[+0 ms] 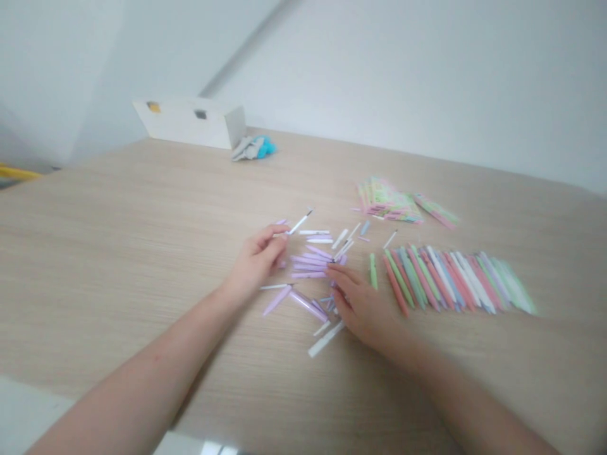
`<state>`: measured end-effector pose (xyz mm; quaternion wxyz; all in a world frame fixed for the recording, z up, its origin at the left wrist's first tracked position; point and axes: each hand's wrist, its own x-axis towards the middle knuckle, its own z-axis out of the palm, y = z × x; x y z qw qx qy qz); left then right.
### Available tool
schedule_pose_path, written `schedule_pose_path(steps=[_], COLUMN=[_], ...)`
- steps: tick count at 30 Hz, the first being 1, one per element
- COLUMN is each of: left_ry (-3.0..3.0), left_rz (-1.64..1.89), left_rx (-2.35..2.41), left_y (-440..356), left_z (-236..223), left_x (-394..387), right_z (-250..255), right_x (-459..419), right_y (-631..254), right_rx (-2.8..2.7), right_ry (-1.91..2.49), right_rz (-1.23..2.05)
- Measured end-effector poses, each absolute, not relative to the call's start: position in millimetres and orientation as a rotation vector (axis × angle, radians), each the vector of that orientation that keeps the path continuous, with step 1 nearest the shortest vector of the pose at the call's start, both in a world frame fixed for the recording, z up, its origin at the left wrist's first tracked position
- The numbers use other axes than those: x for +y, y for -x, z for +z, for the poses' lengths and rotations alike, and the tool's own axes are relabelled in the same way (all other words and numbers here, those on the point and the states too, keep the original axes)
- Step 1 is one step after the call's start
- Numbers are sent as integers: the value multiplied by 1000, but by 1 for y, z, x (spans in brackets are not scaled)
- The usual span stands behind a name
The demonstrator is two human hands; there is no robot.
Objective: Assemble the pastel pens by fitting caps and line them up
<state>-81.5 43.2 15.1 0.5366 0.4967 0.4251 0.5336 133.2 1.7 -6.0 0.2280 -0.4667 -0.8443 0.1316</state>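
My left hand [256, 260] curls at the middle of the wooden table, its fingertips pinching a thin white stick [300, 222] with a dark tip. My right hand [356, 304] lies open and blurred just to the right, fingers on the edge of a loose pile of lilac sticks [308, 266]. Loose white sticks [325, 339] lie around that pile and below it. Further right, a fanned row of pastel pink, green, white and blue sticks [450, 279] is laid out side by side.
A bundle of pink and green sticks [386, 201] lies beyond the row. At the table's far edge stand a white box [190, 122] with small openings and a grey and blue cloth [253, 148]. A white wall rises behind the wooden table [104, 253].
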Motion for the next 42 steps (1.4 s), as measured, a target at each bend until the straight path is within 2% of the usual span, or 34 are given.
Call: schedule_pose_path(steps=[8, 17, 29, 42], left_ry=[-1121, -1133, -1174, -1159], left_rz=[1335, 1343, 1305, 1296], left_rx=[1008, 1066, 1100, 1127], left_y=[82, 84, 82, 80], left_z=[15, 13, 11, 12], left_x=[45, 47, 44, 41], right_z=[-12, -16, -6, 10], right_x=[22, 8, 22, 55], right_y=[-116, -137, -143, -162], right_rx=[-2555, -2638, -2566, -2202], right_ry=[1186, 1123, 1161, 1398], right_rz=[238, 205, 167, 545])
